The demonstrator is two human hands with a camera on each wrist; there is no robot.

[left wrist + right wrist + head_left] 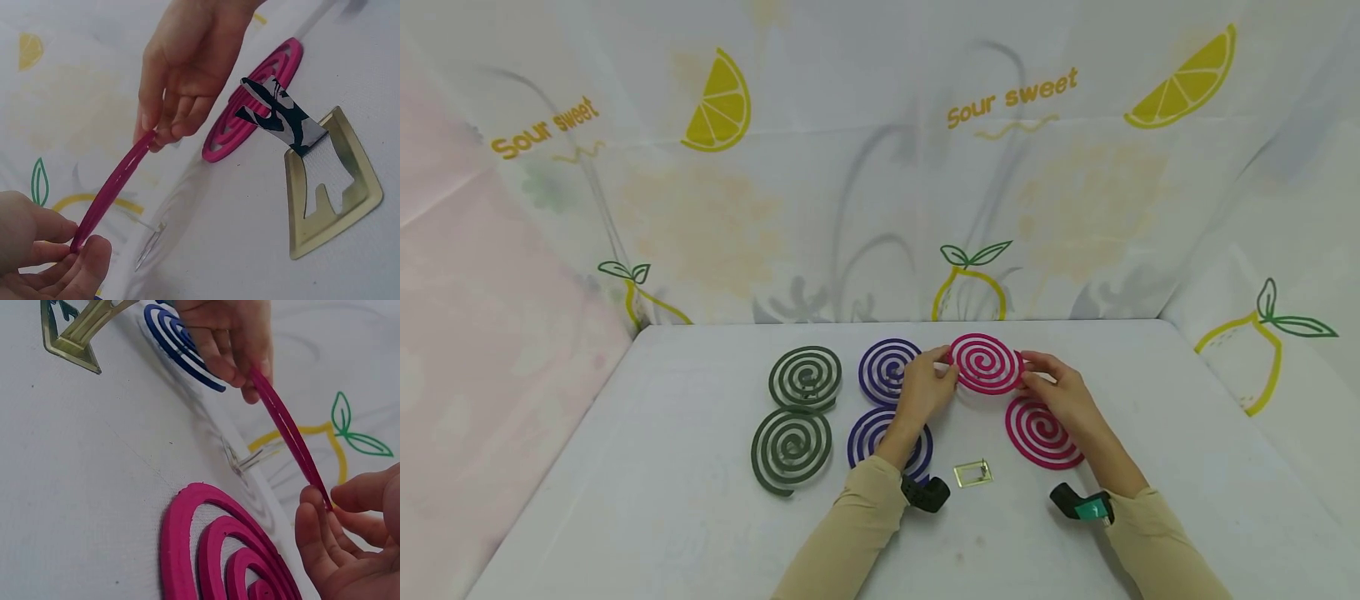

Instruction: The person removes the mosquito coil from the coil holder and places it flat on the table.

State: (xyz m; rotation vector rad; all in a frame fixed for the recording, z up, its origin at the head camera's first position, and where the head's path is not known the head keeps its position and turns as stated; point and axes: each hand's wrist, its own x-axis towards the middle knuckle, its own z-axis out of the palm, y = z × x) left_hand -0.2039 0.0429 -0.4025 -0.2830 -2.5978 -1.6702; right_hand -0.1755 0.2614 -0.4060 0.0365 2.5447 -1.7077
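Both hands hold a pink mosquito coil point(985, 361) by its opposite edges, raised over the back of the table. My left hand point(927, 387) pinches the left edge between thumb and fingers. At the right edge, my right hand point(1066, 396) grips it the same way. Under the raised coil, a small metal stand point(236, 464) with an upright prong shows in both wrist views. A second pink coil point(1045, 429) lies below my right hand, partly covered by the wrist. Nearer the front is a gold-coloured metal coil stand point(337, 234) with its prong bent up.
Left of the hands are two blue coils, a back one point(872, 367) and a front one point(868, 429), partly hidden by my left arm. Farther left stand two dark green coils, one behind point(805, 354) the other point(760, 446). A printed cloth point(850, 167) hangs behind the white table point(662, 467).
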